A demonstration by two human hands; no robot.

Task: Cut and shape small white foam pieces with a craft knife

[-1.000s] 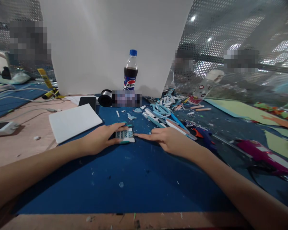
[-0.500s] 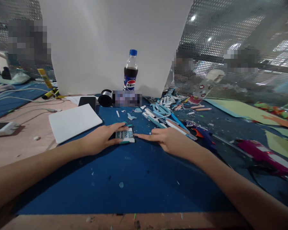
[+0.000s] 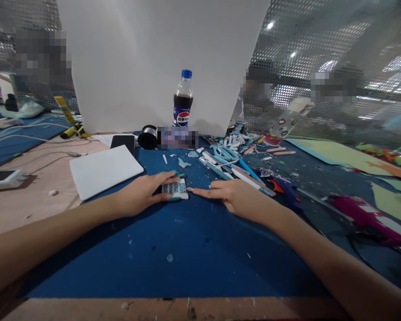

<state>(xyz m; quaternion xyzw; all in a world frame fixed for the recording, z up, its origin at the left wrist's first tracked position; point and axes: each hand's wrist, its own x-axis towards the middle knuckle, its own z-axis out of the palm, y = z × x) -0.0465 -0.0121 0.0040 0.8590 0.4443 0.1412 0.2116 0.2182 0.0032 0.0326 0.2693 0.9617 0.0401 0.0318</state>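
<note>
On the blue mat lies a small white piece with a blue dotted pattern (image 3: 175, 187), flat and ridged in look. My left hand (image 3: 137, 195) grips it from the left, thumb along the near edge and fingers along the far edge. Long teal nails show on this hand. My right hand (image 3: 235, 196) rests on the mat to the right, index finger stretched out so its tip meets the piece's right end. Its other fingers are curled under, and nothing shows in them.
A white board (image 3: 105, 171) lies left, over a dark phone (image 3: 122, 141). Behind stand a cola bottle (image 3: 183, 104) and a wire spool (image 3: 147, 137). Pens and clay-like scraps (image 3: 232, 142) spread back right, beside a blue glue gun (image 3: 287, 191) and a magenta tool (image 3: 370, 216).
The view has shifted very slightly. Both hands and the patterned piece keep the same positions relative to each other.
</note>
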